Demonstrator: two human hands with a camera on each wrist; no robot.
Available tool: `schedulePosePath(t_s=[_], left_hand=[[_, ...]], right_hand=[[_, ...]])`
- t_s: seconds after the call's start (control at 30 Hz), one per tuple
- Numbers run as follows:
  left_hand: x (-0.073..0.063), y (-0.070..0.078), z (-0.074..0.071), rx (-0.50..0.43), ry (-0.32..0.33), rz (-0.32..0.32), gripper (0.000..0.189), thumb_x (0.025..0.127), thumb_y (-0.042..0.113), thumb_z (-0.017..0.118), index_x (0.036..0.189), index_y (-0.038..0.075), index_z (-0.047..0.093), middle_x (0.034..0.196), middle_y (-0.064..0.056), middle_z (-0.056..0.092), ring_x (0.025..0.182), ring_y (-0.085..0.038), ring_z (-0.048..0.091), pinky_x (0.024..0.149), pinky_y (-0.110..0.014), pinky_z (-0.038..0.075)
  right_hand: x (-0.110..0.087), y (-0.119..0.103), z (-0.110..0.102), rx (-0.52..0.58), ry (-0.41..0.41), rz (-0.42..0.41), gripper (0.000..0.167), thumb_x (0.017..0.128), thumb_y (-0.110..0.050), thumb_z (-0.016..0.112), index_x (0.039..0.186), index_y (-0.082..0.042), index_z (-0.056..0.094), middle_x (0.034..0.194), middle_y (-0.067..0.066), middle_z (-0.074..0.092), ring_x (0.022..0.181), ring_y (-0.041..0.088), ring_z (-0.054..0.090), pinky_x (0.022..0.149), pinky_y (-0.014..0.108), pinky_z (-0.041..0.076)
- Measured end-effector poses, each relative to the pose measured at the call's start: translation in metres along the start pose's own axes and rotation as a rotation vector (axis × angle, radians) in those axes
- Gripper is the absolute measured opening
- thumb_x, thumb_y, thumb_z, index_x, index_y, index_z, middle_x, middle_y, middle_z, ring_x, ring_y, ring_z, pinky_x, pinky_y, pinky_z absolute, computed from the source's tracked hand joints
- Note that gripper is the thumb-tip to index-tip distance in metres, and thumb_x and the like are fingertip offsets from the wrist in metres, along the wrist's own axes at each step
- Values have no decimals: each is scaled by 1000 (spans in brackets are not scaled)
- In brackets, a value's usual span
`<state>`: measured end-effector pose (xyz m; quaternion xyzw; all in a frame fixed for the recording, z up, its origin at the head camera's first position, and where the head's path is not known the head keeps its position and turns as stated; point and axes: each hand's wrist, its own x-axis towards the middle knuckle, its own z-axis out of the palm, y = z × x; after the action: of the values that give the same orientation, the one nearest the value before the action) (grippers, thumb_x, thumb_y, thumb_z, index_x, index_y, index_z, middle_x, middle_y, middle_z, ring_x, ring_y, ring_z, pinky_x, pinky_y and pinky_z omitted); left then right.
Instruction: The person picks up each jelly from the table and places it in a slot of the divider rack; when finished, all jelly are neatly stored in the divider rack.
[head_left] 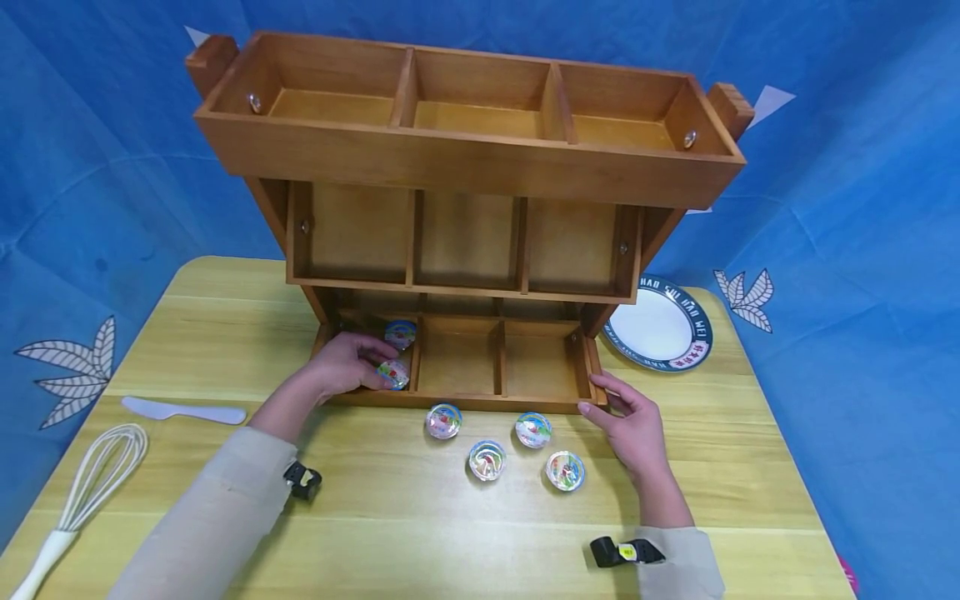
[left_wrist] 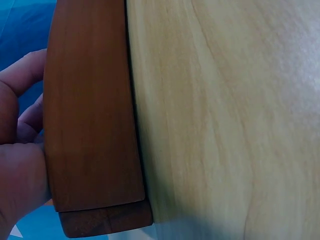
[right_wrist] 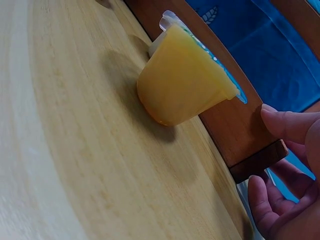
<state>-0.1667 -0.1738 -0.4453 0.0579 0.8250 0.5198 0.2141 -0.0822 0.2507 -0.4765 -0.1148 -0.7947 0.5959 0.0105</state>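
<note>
A three-tier wooden rack point(head_left: 465, 162) with divided compartments stands at the back of the table. My left hand point(head_left: 341, 364) reaches into its bottom left compartment and holds a small jelly cup point(head_left: 394, 375) with a printed lid. Behind that one, a second jelly cup point(head_left: 401, 334) lies in the same compartment. In the left wrist view the rack's front board point(left_wrist: 92, 110) hides what the fingers hold. My right hand point(head_left: 633, 425) grips the rack's lower right front corner, thumb on the front board point(right_wrist: 242, 127) and fingers round the end.
Several jelly cups stand on the table before the rack, including a yellow one point(right_wrist: 182, 80) close to my right hand. A white plate with a dark rim point(head_left: 652, 325) lies at the right. At the left are a white whisk point(head_left: 97, 483) and a plastic knife point(head_left: 183, 411).
</note>
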Motion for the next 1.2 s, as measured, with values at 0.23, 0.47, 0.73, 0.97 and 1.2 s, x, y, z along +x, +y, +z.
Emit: schedulePosePath(t_s=[0.23,0.47,0.73,0.97,1.2], left_hand=[[-6,2,-3,-20,33,10,53,75,0,85,124,-4,65,113,-19,65,93,-29,65,77,-34,56],[-15,4,-7,-55,31,47,58,76,0,85,129,-5,61,118,-22,63,97,-30,63,81,-34,55],[-24,2,-7,-138,70,88,60,76,-4,83,130,-7,58,124,-24,61,101,-33,62,80,-31,57],[-36,4,7,-246,190,156,57,79,-6,79,131,-10,56,124,-30,58,109,-41,59,82,-27,55],[-49,10,35,-384,391,277,49,78,-18,73,124,-13,56,115,-34,58,100,-39,62,81,-26,56]], right_hand=[[0,2,0,9,13,-22,48,83,-7,83,128,-6,68,143,4,55,120,25,56,99,29,45],[0,3,1,24,20,-26,48,82,-6,83,127,-7,69,140,2,57,117,22,57,95,23,46],[1,4,0,21,12,-29,48,82,-8,83,127,-8,69,140,1,56,116,22,57,96,25,46],[2,4,0,17,7,-34,47,82,-8,83,127,-8,68,140,1,56,116,22,57,96,25,46],[1,4,-1,16,9,-47,47,83,-7,83,127,-7,68,140,2,57,115,22,58,96,26,47]])
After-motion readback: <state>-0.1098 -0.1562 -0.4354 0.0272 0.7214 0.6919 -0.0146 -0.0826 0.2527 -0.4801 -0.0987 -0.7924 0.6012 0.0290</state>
